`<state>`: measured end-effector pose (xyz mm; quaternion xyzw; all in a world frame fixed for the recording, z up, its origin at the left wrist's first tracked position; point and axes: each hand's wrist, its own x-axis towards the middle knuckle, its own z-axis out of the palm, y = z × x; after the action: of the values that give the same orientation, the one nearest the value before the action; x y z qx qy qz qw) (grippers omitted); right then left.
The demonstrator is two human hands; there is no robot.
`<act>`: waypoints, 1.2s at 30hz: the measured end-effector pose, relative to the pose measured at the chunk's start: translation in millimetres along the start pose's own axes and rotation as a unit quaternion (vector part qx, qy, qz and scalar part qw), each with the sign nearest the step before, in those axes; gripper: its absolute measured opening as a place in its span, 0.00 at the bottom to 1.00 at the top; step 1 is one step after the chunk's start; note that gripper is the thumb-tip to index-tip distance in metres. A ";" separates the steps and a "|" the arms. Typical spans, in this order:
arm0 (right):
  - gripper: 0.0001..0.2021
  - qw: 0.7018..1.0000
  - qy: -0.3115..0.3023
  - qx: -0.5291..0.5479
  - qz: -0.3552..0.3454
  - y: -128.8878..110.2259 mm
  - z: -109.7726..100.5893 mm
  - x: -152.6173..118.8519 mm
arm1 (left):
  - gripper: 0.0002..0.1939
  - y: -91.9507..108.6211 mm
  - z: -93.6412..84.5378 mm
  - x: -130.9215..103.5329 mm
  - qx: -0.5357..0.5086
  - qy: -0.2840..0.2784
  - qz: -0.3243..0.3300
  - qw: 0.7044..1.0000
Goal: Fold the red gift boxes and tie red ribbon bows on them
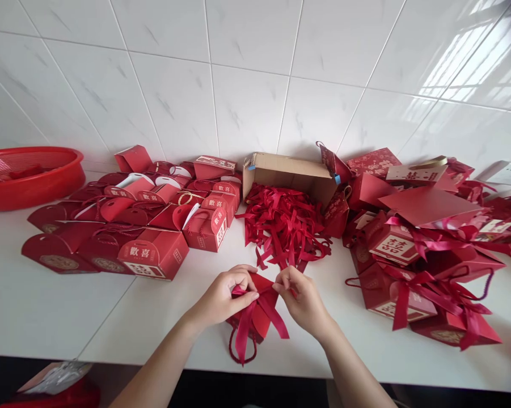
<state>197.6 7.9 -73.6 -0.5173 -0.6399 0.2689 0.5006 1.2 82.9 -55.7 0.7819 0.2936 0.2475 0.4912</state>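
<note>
A small red box sits near the counter's front edge, between my two hands. Crimson ribbon lies over its top in a bow shape, with two tails hanging down. My left hand pinches the ribbon at the box's upper left, thumb against fingers. At the upper right of the box, my right hand has its fingertips closed by the ribbon's other side; what exactly they grip is too small to tell. A dark red cord handle loops out at the front.
Rows of red boxes stand at the left, beside a red plastic basket. Behind my hands, a cardboard carton lies with a heap of red ribbons spilling out. Ribboned boxes are piled at the right.
</note>
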 end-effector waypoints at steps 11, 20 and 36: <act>0.08 0.994 -0.077 -0.069 -0.025 -4.8 -10.6 -1.4 | 0.06 4.8 -4.9 -5.4 0.009 -0.031 -0.023 0.999; 0.08 0.999 0.010 -0.019 -0.044 -2.3 4.3 0.6 | 0.16 3.9 5.7 -4.3 0.012 0.016 -0.008 1.000; 0.13 0.992 0.126 0.013 -0.001 5.4 29.8 -4.4 | 0.16 -3.6 7.9 -3.2 0.015 0.028 0.015 0.999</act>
<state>172.1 10.7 -90.4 -0.5397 -0.5687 0.2089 0.5846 3.5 76.9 -62.4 0.7863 0.2991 0.2718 0.4674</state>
